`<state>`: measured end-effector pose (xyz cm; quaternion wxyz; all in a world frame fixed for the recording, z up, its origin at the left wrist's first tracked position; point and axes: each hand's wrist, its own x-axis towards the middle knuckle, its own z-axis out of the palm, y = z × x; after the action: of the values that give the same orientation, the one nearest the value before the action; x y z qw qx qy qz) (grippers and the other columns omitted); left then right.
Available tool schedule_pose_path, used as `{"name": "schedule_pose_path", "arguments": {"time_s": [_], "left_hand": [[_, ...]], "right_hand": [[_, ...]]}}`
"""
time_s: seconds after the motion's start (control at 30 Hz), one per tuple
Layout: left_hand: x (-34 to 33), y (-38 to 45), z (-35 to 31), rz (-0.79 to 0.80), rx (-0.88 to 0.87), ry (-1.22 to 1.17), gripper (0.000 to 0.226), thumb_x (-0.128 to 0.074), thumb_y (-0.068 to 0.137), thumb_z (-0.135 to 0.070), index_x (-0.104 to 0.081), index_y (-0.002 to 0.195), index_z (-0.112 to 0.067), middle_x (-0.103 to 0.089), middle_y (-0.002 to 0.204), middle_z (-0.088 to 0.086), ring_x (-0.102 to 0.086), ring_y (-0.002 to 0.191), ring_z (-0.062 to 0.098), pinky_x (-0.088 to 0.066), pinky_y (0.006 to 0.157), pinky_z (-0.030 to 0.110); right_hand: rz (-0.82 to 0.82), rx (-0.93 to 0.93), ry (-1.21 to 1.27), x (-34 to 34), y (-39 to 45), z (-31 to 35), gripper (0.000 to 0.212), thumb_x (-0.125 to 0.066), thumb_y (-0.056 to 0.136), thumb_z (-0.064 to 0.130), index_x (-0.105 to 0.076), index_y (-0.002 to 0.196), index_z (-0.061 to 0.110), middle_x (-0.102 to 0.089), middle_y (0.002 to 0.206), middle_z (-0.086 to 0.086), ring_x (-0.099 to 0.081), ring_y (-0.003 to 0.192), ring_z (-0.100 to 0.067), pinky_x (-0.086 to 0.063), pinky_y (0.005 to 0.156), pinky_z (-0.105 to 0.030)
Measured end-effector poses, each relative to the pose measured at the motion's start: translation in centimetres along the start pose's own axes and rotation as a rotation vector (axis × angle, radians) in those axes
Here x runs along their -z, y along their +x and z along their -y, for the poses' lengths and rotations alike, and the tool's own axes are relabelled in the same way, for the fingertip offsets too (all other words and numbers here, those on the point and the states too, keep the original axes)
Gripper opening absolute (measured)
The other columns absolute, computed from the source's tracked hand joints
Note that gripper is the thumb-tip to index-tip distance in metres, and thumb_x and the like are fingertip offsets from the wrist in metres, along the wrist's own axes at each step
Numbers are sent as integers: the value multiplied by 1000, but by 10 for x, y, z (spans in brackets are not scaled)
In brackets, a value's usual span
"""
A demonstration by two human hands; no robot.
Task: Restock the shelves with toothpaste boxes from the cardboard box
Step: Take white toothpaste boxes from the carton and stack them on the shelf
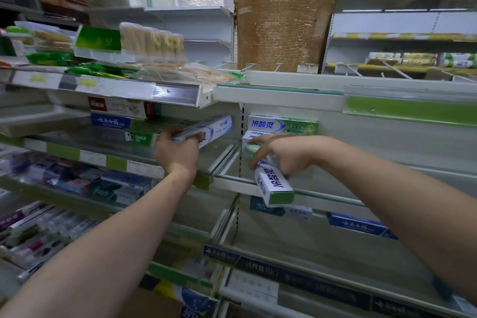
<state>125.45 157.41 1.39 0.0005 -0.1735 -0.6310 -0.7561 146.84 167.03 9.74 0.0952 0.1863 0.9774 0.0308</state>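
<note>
Two toothpaste boxes on the go: left hand [178,150] grips a white-and-blue box [206,131] over the left shelf [144,160], next to the Darlie box [140,137]. Right hand [273,155] clutches a white-green box [273,186] tipped off the right shelf's edge [322,195], under the stacked pair [282,125].

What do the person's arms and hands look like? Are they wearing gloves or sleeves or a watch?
No gloves: the left hand and the right hand are both bare. Both forearms are bare too, with no sleeves showing anywhere along them up to the edge of the picture. I see no watch, bracelet or rings on either wrist or on the fingers that show.
</note>
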Motion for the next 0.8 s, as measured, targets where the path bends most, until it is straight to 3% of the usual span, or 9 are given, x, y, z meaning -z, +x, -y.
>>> {"name": "schedule_pose_path", "arguments": {"time_s": [0.1,0.17,0.27,0.37,0.47,0.53,0.63,0.8], "left_hand": [[0,0,-1,-7,-7,18,35,-88,72,-20,-65,98,-24,-71,103,-1,-69,95,19,-58,85,35],[-1,0,-2,-3,-2,11,35,-88,72,-20,-64,97,-26,-70,103,0,-69,96,20,-58,84,34],[-1,-1,-3,10,-3,0,35,-88,73,-19,-63,98,-25,-70,102,0,-68,92,18,-57,75,27],[-1,0,-4,19,-10,-21,35,-88,74,-19,-64,100,-22,-69,102,0,-68,91,16,-48,64,17],[-2,3,-2,19,-21,-14,38,-89,72,-21,-66,102,-22,-70,108,2,-68,95,18,-52,70,23],[-3,6,0,7,-30,0,39,-90,71,-23,-66,102,-23,-70,109,2,-68,96,19,-55,74,27],[-5,5,1,11,-28,-21,35,-87,74,-17,-66,102,-22,-70,108,2,-68,94,18,-54,68,24],[-7,4,1,-18,-38,-36,26,-70,83,-2,-65,104,-16,-67,104,4,-65,91,20,-46,61,15]], "right_hand": [[-77,-42,86,-1,3,-6,55,-88,61,37,-62,109,47,-32,154,12,-33,139,-15,-36,111,-41],[-163,-87,156,-5,2,-7,49,-84,53,54,-61,94,43,-54,130,11,-51,120,-14,-46,101,-39],[-282,-89,248,-15,4,-10,48,-83,54,53,-64,91,30,-65,97,9,-61,93,-13,-54,83,-38],[-384,-98,276,-15,1,-16,50,-84,55,56,-67,96,34,-66,99,9,-61,92,-13,-53,83,-35],[-485,-179,295,-13,0,-28,63,-85,60,58,-68,117,35,-64,112,12,-57,104,-13,-48,93,-33],[-607,-270,225,-16,4,-39,68,-82,64,60,-65,124,33,-63,111,10,-55,104,-18,-47,90,-34],[-745,-360,92,-25,17,-55,61,-78,72,58,-65,123,28,-68,108,-3,-58,104,-27,-48,82,-35],[-827,-468,71,-34,42,-71,56,-76,74,56,-66,116,20,-66,102,-6,-57,102,-29,-46,86,-38]]}}
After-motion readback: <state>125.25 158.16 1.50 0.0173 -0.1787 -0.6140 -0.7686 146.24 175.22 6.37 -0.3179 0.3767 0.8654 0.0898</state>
